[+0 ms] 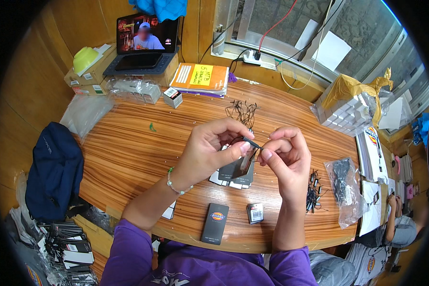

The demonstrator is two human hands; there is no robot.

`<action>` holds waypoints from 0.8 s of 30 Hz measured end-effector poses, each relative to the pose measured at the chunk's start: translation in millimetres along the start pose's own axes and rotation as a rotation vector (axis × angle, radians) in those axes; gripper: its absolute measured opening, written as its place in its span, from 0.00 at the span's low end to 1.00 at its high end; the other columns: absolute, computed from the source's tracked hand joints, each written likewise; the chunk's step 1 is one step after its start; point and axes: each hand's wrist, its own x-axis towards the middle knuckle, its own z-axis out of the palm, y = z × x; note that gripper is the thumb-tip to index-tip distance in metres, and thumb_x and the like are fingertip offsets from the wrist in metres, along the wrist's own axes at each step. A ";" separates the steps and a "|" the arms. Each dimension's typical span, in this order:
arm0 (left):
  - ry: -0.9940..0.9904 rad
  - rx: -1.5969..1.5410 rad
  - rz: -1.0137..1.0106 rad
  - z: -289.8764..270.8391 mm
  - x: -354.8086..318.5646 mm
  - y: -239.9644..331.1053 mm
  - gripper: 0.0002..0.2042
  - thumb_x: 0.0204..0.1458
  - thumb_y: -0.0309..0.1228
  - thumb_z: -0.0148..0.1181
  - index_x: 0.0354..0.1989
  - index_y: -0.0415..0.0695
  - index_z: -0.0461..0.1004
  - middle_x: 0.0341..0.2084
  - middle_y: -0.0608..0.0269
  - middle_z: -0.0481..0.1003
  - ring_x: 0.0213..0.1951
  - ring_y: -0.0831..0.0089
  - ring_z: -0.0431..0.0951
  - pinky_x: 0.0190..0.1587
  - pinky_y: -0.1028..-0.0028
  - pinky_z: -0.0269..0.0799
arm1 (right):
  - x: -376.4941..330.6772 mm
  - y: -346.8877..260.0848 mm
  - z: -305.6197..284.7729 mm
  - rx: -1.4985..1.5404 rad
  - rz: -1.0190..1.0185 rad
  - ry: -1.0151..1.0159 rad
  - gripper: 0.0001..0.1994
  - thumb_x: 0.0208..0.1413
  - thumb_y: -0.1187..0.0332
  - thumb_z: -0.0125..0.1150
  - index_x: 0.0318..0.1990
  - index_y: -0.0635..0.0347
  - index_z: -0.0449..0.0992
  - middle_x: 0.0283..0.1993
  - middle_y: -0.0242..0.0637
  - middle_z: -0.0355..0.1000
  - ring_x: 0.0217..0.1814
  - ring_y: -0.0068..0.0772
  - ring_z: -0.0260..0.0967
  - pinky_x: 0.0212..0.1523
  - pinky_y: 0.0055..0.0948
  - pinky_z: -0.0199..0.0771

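Relation: the thin black cord (pixel 252 143) lay between the two hands, above the middle of the wooden table (pixel 128 143); its long axis ran from upper left to lower right, sloping down toward the right hand.
Nearer hand: both hands met at the cord; the left hand (pixel 209 150) pinched its upper end, the right hand (pixel 286 157) its lower end.
Left hand: fingers closed, thumb and forefinger pressed together on the cord, with a dark card tag (pixel 236 167) held below against the thumb; whether the cord already passed through the tag could not be told.
Right hand: fingers curled, thumb and forefinger tips pinched on the cord end, the remaining fingers folded loosely above.
Spacing of hands: close together, fingertips almost touching.
Beneath the hands: a small stack of dark tags (pixel 233 181) lay on the table directly under the held tag.
Near edge: one dark tag (pixel 215 223) and a small labelled card (pixel 255 212) lay flat, apart from each other.
Right of hands: a loose pile of black cords (pixel 312 190) beside a clear plastic bag (pixel 345 188) of dark pieces.
Beyond hands: a second tangle of cords (pixel 242 112) lay farther up the table.
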 end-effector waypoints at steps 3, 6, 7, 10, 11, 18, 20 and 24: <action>0.000 0.001 0.010 1.8 -0.1 -2.0 0.09 0.46 0.20 0.56 0.37 0.36 0.69 0.31 0.62 0.72 0.33 0.80 0.73 0.38 0.79 0.71 | 1.7 4.8 0.4 -0.071 -0.010 0.000 0.12 0.47 0.82 0.54 0.39 0.64 0.62 0.25 0.32 0.68 0.27 0.18 0.65 0.30 0.15 0.65; -0.010 0.029 0.000 0.7 0.2 -2.0 0.09 0.46 0.19 0.56 0.37 0.35 0.69 0.31 0.62 0.72 0.33 0.79 0.73 0.39 0.79 0.71 | 1.5 6.7 0.4 -0.118 -0.018 -0.017 0.12 0.47 0.82 0.55 0.39 0.64 0.62 0.25 0.31 0.68 0.27 0.18 0.65 0.29 0.15 0.65; -0.011 0.035 -0.004 0.4 0.3 -1.7 0.09 0.46 0.19 0.55 0.37 0.35 0.69 0.31 0.62 0.72 0.34 0.79 0.73 0.39 0.79 0.70 | 1.5 6.9 0.4 -0.122 -0.017 -0.019 0.12 0.47 0.82 0.55 0.39 0.64 0.62 0.25 0.31 0.68 0.27 0.18 0.65 0.29 0.15 0.65; 0.002 0.050 -0.008 0.5 0.1 -0.8 0.09 0.47 0.20 0.53 0.38 0.35 0.68 0.31 0.62 0.71 0.34 0.80 0.72 0.40 0.79 0.70 | 0.8 7.0 1.4 -0.097 0.003 -0.025 0.12 0.47 0.81 0.55 0.39 0.64 0.63 0.25 0.30 0.68 0.28 0.16 0.64 0.31 0.15 0.64; 0.015 0.051 -0.003 1.0 0.3 -0.8 0.09 0.48 0.20 0.53 0.38 0.35 0.68 0.32 0.62 0.71 0.34 0.80 0.72 0.40 0.80 0.70 | 0.5 6.3 2.0 -0.065 0.022 -0.026 0.11 0.47 0.81 0.56 0.39 0.64 0.64 0.26 0.29 0.68 0.29 0.15 0.64 0.33 0.15 0.62; -0.016 0.017 -0.049 2.1 1.0 1.7 0.09 0.49 0.21 0.51 0.39 0.34 0.69 0.32 0.62 0.71 0.35 0.80 0.71 0.40 0.81 0.69 | 1.0 6.7 0.9 -0.044 0.018 0.004 0.11 0.47 0.80 0.56 0.38 0.64 0.64 0.27 0.29 0.68 0.30 0.14 0.64 0.35 0.14 0.61; -0.007 0.025 -0.053 1.9 0.8 1.6 0.09 0.49 0.20 0.51 0.39 0.34 0.69 0.32 0.62 0.71 0.34 0.80 0.72 0.40 0.81 0.69 | 1.1 7.6 1.2 -0.039 0.022 -0.007 0.10 0.47 0.80 0.56 0.37 0.64 0.64 0.26 0.29 0.67 0.31 0.14 0.64 0.35 0.14 0.61; 0.007 0.053 -0.072 -1.5 1.5 -4.3 0.09 0.49 0.20 0.51 0.39 0.34 0.69 0.32 0.61 0.72 0.33 0.80 0.72 0.38 0.81 0.70 | 2.2 11.2 4.6 -0.065 -0.011 0.011 0.10 0.47 0.81 0.56 0.37 0.64 0.64 0.26 0.28 0.67 0.30 0.14 0.64 0.34 0.14 0.60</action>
